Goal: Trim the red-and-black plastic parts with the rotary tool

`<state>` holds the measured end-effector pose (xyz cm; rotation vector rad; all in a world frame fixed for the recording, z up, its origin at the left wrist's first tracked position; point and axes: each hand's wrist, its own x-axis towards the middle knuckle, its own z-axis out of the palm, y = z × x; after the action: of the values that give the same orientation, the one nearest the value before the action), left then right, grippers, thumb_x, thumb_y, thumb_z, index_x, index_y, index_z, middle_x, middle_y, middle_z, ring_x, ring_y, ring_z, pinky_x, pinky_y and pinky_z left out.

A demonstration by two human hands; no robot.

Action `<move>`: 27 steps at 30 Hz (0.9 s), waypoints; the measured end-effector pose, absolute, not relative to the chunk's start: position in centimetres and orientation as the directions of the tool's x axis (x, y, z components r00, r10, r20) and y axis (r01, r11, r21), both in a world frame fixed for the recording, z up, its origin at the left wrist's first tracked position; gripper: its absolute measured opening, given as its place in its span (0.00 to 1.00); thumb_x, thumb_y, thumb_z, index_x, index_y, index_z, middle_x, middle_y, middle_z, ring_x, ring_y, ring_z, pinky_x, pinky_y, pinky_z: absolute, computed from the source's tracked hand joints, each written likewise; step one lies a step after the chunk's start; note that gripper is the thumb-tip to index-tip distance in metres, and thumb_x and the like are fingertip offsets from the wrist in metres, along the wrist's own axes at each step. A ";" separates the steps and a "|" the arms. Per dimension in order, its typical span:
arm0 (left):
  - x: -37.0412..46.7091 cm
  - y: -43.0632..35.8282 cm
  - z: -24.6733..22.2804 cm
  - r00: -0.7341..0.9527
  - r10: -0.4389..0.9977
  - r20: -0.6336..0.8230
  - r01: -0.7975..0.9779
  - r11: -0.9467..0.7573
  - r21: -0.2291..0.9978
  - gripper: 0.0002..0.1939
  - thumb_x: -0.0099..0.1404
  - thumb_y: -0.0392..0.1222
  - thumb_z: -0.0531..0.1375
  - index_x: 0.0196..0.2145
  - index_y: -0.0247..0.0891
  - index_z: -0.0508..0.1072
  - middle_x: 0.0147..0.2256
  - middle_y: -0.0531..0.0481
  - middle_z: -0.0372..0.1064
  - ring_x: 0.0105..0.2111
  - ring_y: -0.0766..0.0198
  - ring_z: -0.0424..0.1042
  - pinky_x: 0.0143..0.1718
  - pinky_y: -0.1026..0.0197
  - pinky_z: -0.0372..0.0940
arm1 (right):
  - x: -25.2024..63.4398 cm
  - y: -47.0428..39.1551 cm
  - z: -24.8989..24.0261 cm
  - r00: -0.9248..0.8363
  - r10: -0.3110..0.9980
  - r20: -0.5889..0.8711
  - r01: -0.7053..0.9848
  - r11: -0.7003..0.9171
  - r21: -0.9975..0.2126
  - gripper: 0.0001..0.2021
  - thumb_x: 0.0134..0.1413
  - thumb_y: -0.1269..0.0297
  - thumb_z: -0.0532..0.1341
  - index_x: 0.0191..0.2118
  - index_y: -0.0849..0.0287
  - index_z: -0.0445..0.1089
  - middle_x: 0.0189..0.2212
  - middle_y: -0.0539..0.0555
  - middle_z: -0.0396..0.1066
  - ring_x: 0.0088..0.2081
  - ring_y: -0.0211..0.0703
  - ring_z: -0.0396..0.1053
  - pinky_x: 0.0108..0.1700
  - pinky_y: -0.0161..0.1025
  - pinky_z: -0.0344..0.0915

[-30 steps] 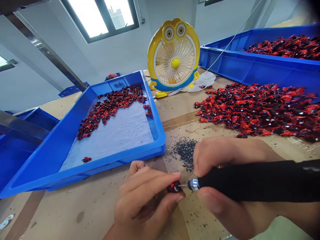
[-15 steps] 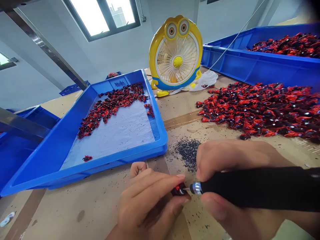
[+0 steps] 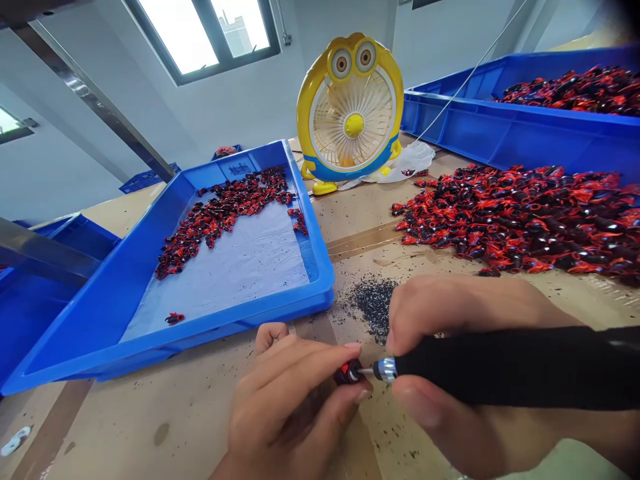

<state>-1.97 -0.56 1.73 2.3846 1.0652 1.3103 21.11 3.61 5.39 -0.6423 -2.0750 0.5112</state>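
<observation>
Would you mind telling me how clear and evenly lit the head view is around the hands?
Head view: daylight from the window, which is blown out white; the left hand, small red part and black tool are sharp; edges bend from wide-angle distortion, and the top right corner is dark.

No legible text, label, brand, number or sign is found. The far inner wall of the blue tray point(image 3: 320, 267) carries a small moulded mark, too small and blurred to read. The yellow fan point(image 3: 350, 110) shows no wording.
</observation>
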 end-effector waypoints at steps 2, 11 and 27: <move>-2.0 -0.6 1.6 0.330 0.685 0.650 0.496 -0.711 0.498 0.10 0.73 0.37 0.68 0.51 0.40 0.79 0.36 0.55 0.83 0.27 0.67 0.77 0.45 0.52 0.60 | 21.1 3.6 5.4 -0.470 0.617 0.631 0.240 0.778 -0.581 0.08 0.59 0.64 0.69 0.35 0.55 0.69 0.22 0.42 0.69 0.18 0.27 0.65 0.19 0.26 0.60; -1.9 -0.2 1.0 0.329 0.713 0.619 0.471 -0.692 0.547 0.07 0.78 0.45 0.63 0.49 0.42 0.79 0.35 0.57 0.84 0.28 0.67 0.79 0.43 0.54 0.60 | 20.6 2.5 3.6 -0.269 0.746 0.610 0.238 0.665 -0.708 0.14 0.53 0.51 0.75 0.35 0.52 0.75 0.27 0.51 0.73 0.29 0.44 0.74 0.25 0.37 0.69; -1.8 -0.9 0.9 0.260 0.781 0.568 0.496 -0.612 0.615 0.08 0.78 0.47 0.64 0.52 0.49 0.79 0.38 0.55 0.87 0.30 0.64 0.81 0.40 0.54 0.62 | 19.9 2.1 4.2 -0.078 0.754 0.653 0.179 0.655 -0.734 0.18 0.65 0.42 0.66 0.34 0.51 0.71 0.22 0.48 0.69 0.24 0.41 0.71 0.25 0.40 0.66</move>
<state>-1.83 -0.88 0.89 2.2237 1.1743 1.2836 19.94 2.09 4.22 -0.7840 -1.6128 0.5671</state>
